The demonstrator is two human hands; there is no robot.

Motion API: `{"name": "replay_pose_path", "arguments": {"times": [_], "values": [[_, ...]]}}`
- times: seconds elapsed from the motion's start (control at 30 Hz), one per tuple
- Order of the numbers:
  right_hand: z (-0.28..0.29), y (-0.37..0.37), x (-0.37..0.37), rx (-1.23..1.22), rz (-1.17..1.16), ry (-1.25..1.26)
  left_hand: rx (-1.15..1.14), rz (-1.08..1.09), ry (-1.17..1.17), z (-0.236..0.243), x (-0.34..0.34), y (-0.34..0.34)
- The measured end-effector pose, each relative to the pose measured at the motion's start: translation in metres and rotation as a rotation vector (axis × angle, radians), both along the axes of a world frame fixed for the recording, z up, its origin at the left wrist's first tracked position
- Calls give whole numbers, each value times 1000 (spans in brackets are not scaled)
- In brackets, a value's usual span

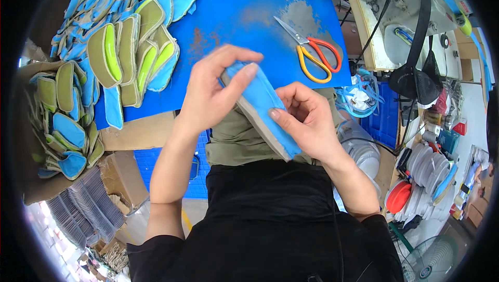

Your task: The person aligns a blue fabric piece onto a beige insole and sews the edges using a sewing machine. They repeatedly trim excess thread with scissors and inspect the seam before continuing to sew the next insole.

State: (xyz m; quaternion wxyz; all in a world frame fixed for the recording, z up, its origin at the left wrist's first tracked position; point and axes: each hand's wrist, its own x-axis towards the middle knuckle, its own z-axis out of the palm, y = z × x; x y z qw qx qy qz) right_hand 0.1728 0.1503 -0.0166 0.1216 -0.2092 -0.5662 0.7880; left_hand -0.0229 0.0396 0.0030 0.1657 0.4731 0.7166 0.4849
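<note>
Hands: your left hand [218, 79] pinches the pad [264, 104] by its far end; your right hand [311, 123] holds its right long side.
Pile [127, 56]: along the table's [234, 17] left edge.
Pad: between your hands, slanting far-left to near-right across the near edge.
Scissors [303, 40]: near the right edge, well apart from the pile.

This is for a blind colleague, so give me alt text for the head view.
A person's left hand and right hand hold a long blue and grey fabric piece over their lap. On the blue table ahead lie scissors with red and orange handles at right, and heaped blue, olive and lime fabric pieces at left.
</note>
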Motion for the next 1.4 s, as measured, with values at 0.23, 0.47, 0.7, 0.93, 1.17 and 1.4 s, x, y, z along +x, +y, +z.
{"name": "replay_pose_path", "arguments": {"times": [0.23, 0.47, 0.7, 0.93, 1.17, 1.4], "values": [[-2, 9, -10, -52, 34, -56, -45, -129, -519, -15, 11, -4], [-16, 6, -9, 187, 20, -126, -60, -169, -393, -27, 11, -4], [-11, 2, -8, 53, 72, -93, -10, -230, -422, -34, 8, -13], [-6, 3, -5, 11, 72, -129, -103, -292, -423, -15, 1, -19], [6, 2, 2, -49, 84, -65, -30, -198, -525, -1, -20, -18], [33, 4, -2, 146, -33, -94, -188, -299, -470, 32, -9, -1]]}}
